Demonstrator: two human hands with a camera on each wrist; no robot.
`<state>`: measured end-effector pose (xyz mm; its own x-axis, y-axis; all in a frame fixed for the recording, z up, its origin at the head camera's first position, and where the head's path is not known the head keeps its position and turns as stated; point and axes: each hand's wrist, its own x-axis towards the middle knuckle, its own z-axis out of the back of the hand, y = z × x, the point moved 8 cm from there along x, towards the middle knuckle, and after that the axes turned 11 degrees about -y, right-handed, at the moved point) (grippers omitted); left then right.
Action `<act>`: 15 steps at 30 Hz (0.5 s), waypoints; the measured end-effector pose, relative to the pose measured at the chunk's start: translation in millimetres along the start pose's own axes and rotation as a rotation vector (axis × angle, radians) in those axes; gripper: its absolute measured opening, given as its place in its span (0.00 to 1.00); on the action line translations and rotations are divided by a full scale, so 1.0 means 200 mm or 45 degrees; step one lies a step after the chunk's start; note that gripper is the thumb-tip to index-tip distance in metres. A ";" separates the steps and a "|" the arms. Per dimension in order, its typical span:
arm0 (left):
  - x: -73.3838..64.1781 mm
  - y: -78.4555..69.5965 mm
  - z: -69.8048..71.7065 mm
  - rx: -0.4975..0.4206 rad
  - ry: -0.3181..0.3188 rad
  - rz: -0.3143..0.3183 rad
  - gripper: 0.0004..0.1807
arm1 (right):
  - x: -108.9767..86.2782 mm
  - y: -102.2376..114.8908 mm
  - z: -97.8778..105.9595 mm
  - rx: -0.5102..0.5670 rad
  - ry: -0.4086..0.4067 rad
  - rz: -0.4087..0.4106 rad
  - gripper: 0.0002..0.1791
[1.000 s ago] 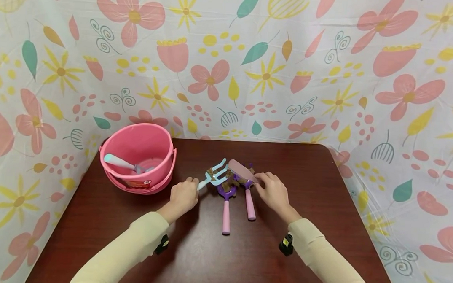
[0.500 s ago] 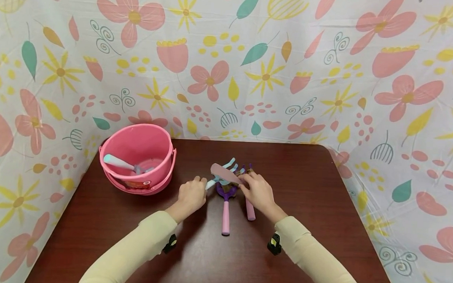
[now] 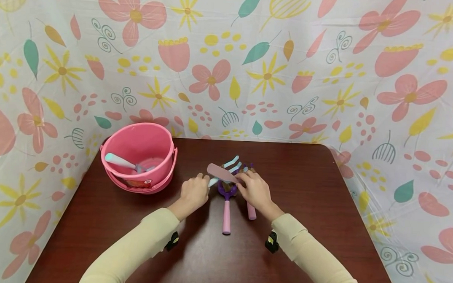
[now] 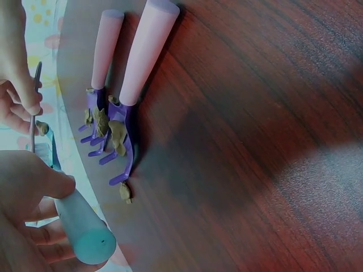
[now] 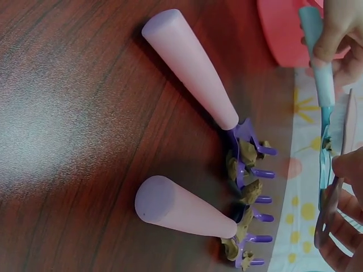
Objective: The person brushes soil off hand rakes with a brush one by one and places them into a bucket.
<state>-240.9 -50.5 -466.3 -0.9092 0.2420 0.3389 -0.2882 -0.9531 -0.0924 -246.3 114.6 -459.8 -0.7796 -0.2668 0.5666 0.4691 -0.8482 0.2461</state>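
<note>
In the head view, my left hand [image 3: 194, 193] grips the white and teal handle of a light blue toy garden fork [image 4: 85, 226], raised above the table. My right hand [image 3: 257, 191] pinches a flat pink scraper [image 3: 220, 172] by one end, its blade lying across the blue fork and hiding part of it. Beneath them, two purple toy forks with pink handles, one on the left [image 3: 227, 217] and one on the right [image 3: 251, 211], lie side by side on the table. Brown clay-like lumps [image 5: 248, 153] stick among their tines. A smaller brown bit [image 5: 328, 144] clings to the blue fork.
A pink bucket [image 3: 164, 182] stands at the back left of the dark wooden table [image 3: 294, 161]. Inside it leans another tool with a white and teal handle [image 3: 120, 160]. A flower-patterned cloth [image 3: 266, 109] hangs behind and along both sides.
The scraper has moved left from the purple forks onto the blue fork, with my right hand following. My left hand has shifted slightly right, bringing the blue fork further over the purple ones.
</note>
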 end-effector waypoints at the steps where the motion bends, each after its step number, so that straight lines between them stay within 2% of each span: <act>1: 0.00 0.00 0.00 -0.002 -0.004 -0.001 0.12 | 0.00 0.00 0.00 0.000 -0.001 -0.001 0.13; 15: 0.03 -0.01 0.05 0.034 -0.036 -0.019 0.12 | 0.04 -0.02 0.03 -0.047 0.028 -0.048 0.13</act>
<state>-243.5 -48.5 -455.2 -0.8958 0.2516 0.3665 -0.2934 -0.9540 -0.0622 -251.6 118.0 -451.6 -0.8058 -0.2440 0.5396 0.4237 -0.8742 0.2373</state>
